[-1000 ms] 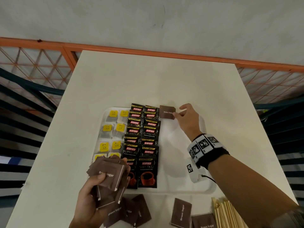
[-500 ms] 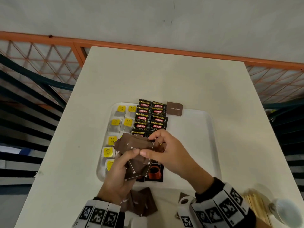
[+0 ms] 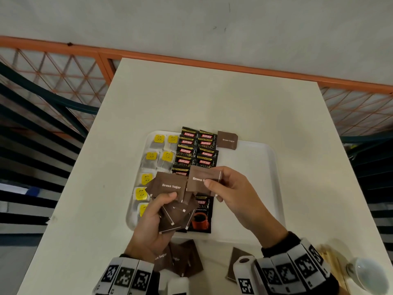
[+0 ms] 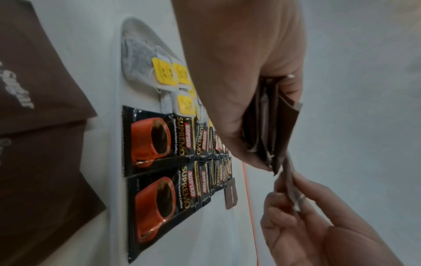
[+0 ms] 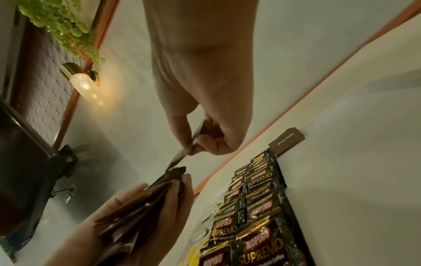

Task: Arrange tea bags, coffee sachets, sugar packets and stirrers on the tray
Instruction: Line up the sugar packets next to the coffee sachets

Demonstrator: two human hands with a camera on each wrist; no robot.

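Note:
On the white tray (image 3: 263, 177), tea bags with yellow tags (image 3: 151, 156) fill the left columns and black Kopiko coffee sachets (image 3: 196, 150) the two middle columns. One brown sugar packet (image 3: 227, 140) lies at the tray's far edge, right of the sachets. Above the tray's near half, my left hand (image 3: 155, 216) grips a fanned bundle of brown sugar packets (image 3: 172, 201). My right hand (image 3: 227, 192) pinches a single brown sugar packet (image 3: 202, 180) just clear of the bundle; the right wrist view shows this packet (image 5: 182, 154) edge-on, the left wrist view the bundle (image 4: 273, 129).
More brown sugar packets (image 3: 182, 260) lie on the white table in front of the tray, another (image 3: 236, 262) nearer my right wrist. Wooden stirrers (image 3: 333, 267) and a white cup (image 3: 368, 275) sit at the near right. The tray's right half is bare. An orange railing (image 3: 191, 58) borders the table.
A second ago my right hand was setting a packet at the tray's far edge. It came back to the bundle and has now pulled one packet away from it to the right.

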